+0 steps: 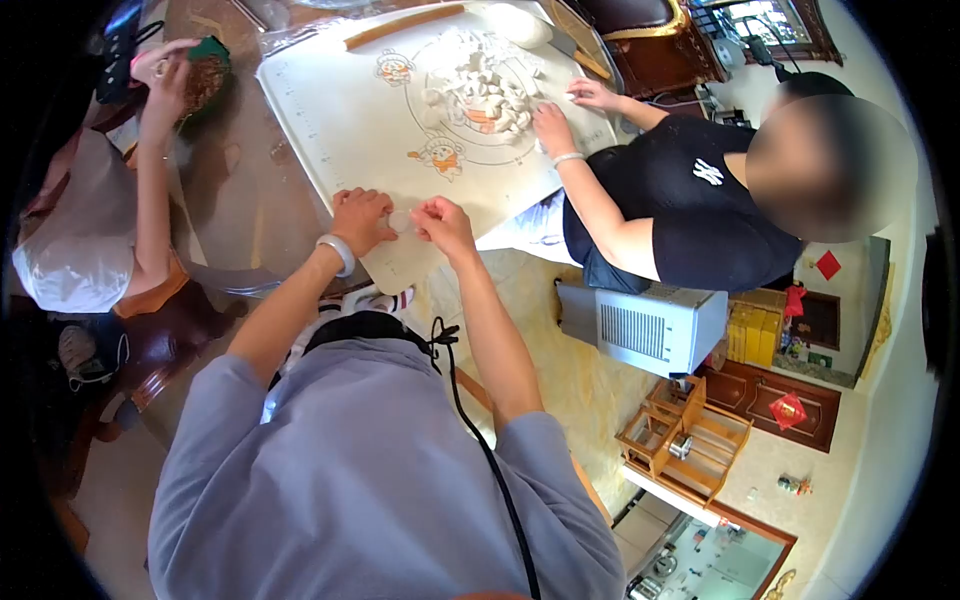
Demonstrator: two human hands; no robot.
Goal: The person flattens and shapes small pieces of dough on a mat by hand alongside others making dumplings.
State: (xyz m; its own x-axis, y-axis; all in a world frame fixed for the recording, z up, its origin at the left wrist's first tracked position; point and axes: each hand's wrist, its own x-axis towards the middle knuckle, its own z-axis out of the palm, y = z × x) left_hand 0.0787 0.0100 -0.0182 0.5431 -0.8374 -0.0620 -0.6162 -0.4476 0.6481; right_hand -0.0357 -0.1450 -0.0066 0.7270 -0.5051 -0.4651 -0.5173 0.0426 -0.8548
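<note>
My left hand [364, 220], with a white bracelet at the wrist, pinches one side of a small round white dough disc [400, 221]. From the other side my right hand [443, 225] touches the disc's edge with closed fingertips. Both hands are over the near edge of a large white printed mat [330, 120]. Farther up the mat lies a heap of floured white dough pieces [490, 95]. A wooden rolling pin [404, 26] rests along the mat's far edge, with a big white dough lump [519, 26] beside it.
A person in a black shirt [680, 200] reaches over the mat from the right, hands by the dough pieces. At left, another person's hands hold a green bowl [212, 50] of brown filling. A knife [578, 50] lies at the mat's far right corner.
</note>
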